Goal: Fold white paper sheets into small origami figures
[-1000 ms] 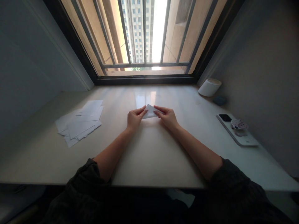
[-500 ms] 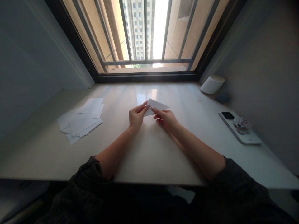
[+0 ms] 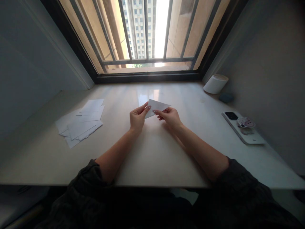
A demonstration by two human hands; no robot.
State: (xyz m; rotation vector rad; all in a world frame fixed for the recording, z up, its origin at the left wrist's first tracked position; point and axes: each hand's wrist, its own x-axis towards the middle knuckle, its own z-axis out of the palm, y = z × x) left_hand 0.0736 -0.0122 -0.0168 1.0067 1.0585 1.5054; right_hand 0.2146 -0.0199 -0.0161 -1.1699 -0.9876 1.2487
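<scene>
A small folded piece of white paper (image 3: 157,106) is held just above the pale desk (image 3: 152,152), in the middle of it. My left hand (image 3: 137,118) pinches its left edge between thumb and fingers. My right hand (image 3: 169,116) pinches the near right part of the same paper. The paper tilts up toward the window, and its far corner points right. Both forearms reach in from dark sleeves at the near edge.
A loose pile of white paper sheets (image 3: 79,122) lies on the desk to the left. At the right sit a white phone with a charm (image 3: 243,127), a white roll (image 3: 214,84) and a small dark object (image 3: 226,97). A barred window (image 3: 147,38) fills the back.
The folded paper has been lifted off the desk and tilted up. My right hand has shifted from on top of it to pinching it from the near side.
</scene>
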